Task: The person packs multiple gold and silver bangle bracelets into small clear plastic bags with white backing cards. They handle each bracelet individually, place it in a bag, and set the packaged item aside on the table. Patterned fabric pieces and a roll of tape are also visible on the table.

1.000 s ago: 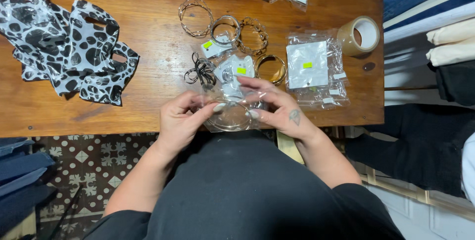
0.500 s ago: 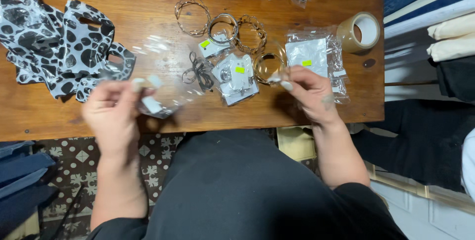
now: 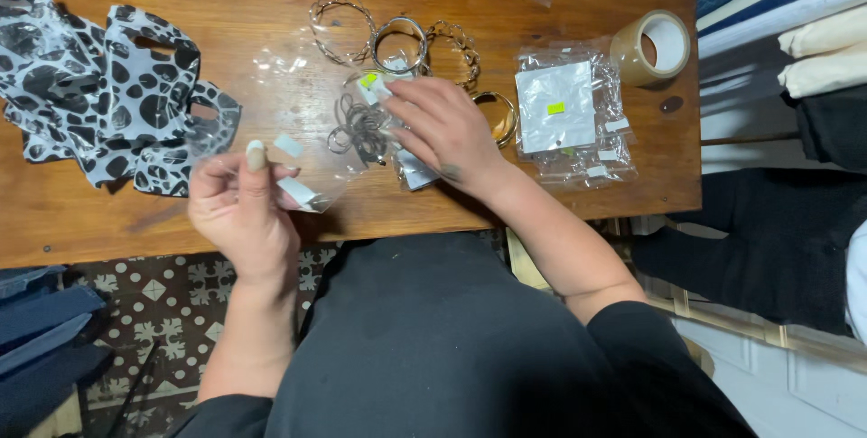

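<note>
Near the front edge of the brown wooden table (image 3: 135,221), I see my left hand (image 3: 242,212) pinching a clear, crinkled plastic bag (image 3: 298,131) at its corner between thumb and fingers; the bag is see-through, glossy, with small white labels on it, and spreads up over the tabletop. My right hand (image 3: 444,131) rests fingers-down and loosely spread on a dark metal wire ornament (image 3: 359,126) and small packets beside the bag. Beyond lie round metal bangles (image 3: 397,39), a brown tape roll (image 3: 652,46) and black-and-white spotted bags (image 3: 99,95).
</note>
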